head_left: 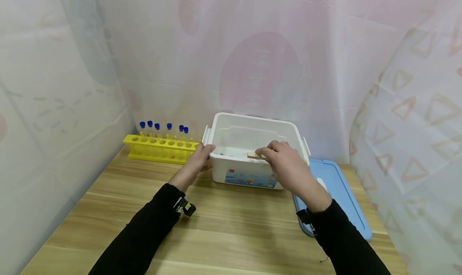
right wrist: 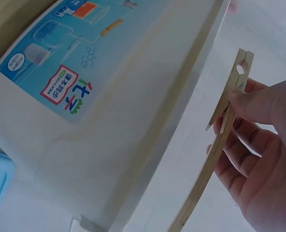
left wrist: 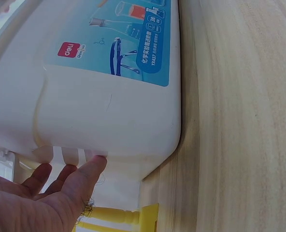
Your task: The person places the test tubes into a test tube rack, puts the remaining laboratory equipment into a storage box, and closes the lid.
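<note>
A white plastic storage box [head_left: 219, 168] stands upright, its top uncovered and a blue label on its front. My left hand [head_left: 195, 162] is at the box's left end; in the left wrist view its fingertips [left wrist: 98, 162] touch the end wall below the side handle. A wooden test tube clamp [right wrist: 195, 193] with a long handle is pinched between the thumb and fingers of my right hand [head_left: 288, 168], over the front of the box's opening. In the head view the hand covers most of the clamp. Much of the box's inside is hidden by its front wall.
Left of the box, a yellow test tube rack [head_left: 159, 158] holds several tubes with blue caps [head_left: 169, 126]. A blue lid [head_left: 341, 199] lies on the wooden table [head_left: 223, 231] at the right, with a small white item [head_left: 321, 182] on it. Fabric walls enclose the table.
</note>
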Demonstrator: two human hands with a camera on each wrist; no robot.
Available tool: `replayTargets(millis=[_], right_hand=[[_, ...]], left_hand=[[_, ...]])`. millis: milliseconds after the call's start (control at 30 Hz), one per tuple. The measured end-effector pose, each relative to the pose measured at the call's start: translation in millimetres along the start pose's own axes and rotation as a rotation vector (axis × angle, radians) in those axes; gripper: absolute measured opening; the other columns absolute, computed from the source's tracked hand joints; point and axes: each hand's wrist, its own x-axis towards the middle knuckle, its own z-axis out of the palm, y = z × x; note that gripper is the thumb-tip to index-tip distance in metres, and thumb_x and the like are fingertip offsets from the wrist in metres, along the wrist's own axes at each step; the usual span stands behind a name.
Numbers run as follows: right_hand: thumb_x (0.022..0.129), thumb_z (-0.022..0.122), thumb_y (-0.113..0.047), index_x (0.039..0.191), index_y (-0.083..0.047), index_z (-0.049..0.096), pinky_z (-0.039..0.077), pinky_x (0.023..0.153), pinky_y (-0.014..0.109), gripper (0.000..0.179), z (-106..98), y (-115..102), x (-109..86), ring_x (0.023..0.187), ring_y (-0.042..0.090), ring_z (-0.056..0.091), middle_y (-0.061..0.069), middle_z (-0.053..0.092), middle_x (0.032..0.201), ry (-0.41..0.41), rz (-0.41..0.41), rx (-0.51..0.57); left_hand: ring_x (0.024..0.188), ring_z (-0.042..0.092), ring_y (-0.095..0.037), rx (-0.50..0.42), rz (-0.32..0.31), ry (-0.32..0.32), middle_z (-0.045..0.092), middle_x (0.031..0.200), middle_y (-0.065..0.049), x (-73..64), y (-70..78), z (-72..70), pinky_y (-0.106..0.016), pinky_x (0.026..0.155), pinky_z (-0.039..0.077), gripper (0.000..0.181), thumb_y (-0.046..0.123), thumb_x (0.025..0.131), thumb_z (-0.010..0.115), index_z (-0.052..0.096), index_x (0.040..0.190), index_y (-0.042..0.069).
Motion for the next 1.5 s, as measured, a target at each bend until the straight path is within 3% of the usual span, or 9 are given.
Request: replayTargets(millis=[533,867,1167,1500], right_hand=[[0.116,0.068,-0.002,0.147,-0.014,0.08,0.064,0.092,0.049,0.035,15.2,24.1,31.1,0.121,0.04,0.072,0.014,0.077,0.128,-0.011,0.071,0.027],[0.122,0.058,-0.005,0.149,-0.013,0.078,0.064,0.103,0.052,0.035,26.4,33.3,50.9,0.129,0.04,0.07,0.014,0.078,0.135,-0.092,0.113,0.054],[0.124,0.053,-0.008,0.152,-0.014,0.077,0.064,0.105,0.053,0.037,39.1,39.9,64.0,0.132,0.04,0.07,0.014,0.077,0.139,-0.16,0.142,0.069],[0.123,0.06,-0.013,0.154,-0.018,0.076,0.067,0.101,0.05,0.035,46.9,42.4,79.6,0.127,0.035,0.075,0.011,0.077,0.138,-0.254,0.192,0.092]], left_hand=[[0.177,0.036,-0.051,0.003,0.001,0.004,0.03,0.192,-0.024,0.6,-0.6,0.8,-0.08,0.138,0.039,0.084,0.052,0.119,0.047,0.014,0.189,0.017],[0.177,0.037,-0.051,0.003,0.0,0.003,0.032,0.191,-0.024,-0.4,-0.4,1.3,-0.081,0.137,0.039,0.084,0.052,0.119,0.046,0.015,0.189,0.016],[0.176,0.037,-0.05,0.006,-0.013,0.01,0.032,0.191,-0.023,-1.0,-1.0,1.9,-0.08,0.137,0.04,0.084,0.051,0.119,0.048,0.016,0.189,0.017],[0.177,0.037,-0.05,0.0,-0.004,0.011,0.032,0.191,-0.023,-2.7,0.6,1.4,-0.081,0.137,0.039,0.081,0.049,0.12,0.046,0.017,0.188,0.017]])
